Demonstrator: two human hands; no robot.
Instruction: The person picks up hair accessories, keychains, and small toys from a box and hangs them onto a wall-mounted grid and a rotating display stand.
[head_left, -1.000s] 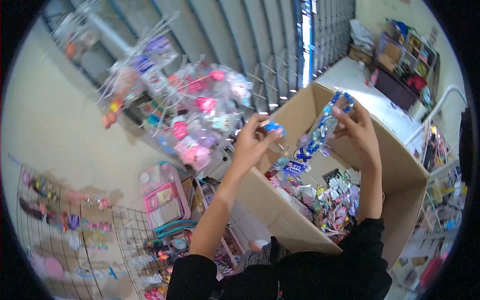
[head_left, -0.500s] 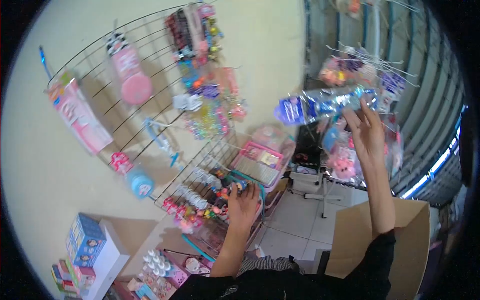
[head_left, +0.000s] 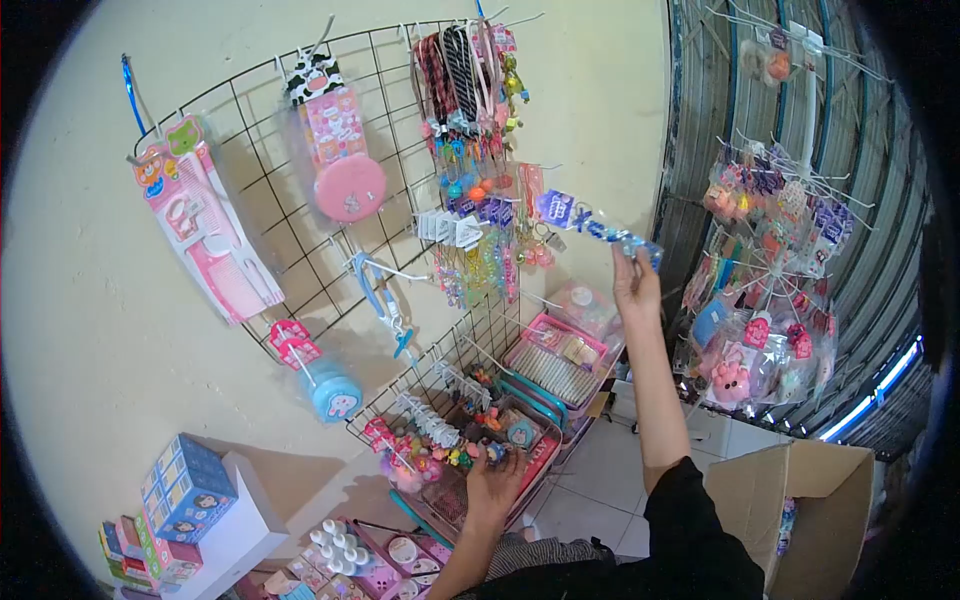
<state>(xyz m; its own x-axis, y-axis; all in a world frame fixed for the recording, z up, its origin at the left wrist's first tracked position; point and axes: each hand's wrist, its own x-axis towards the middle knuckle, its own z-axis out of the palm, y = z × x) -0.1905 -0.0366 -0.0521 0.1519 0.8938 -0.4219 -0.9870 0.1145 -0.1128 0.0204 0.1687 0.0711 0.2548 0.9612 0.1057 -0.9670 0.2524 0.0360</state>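
My right hand (head_left: 637,285) pinches one end of a clear packet (head_left: 597,229) with a blue-purple header card and small blue pieces inside. The packet slants out leftward, its card end close to the hanging bead strands (head_left: 470,265) in this view. Lower down, my left hand (head_left: 495,480) has its fingers apart among colourful figure charms (head_left: 462,452) on the lower wire rack. Beside those charms are white-carded items (head_left: 428,420) on hooks and a basket holding small goods.
A black wire grid (head_left: 250,120) on the wall carries a pink comb set (head_left: 212,235), a round pink pouch (head_left: 350,188) and lanyards (head_left: 455,75). To the right stand a hook rack with plush packets (head_left: 735,375) and an open cardboard box (head_left: 745,490). Stacked boxes (head_left: 190,490) sit lower left.
My right hand has carried the packet leftward, toward the wall grid. My left hand stays at the charms. The view has swung left, showing more of the wall rack.
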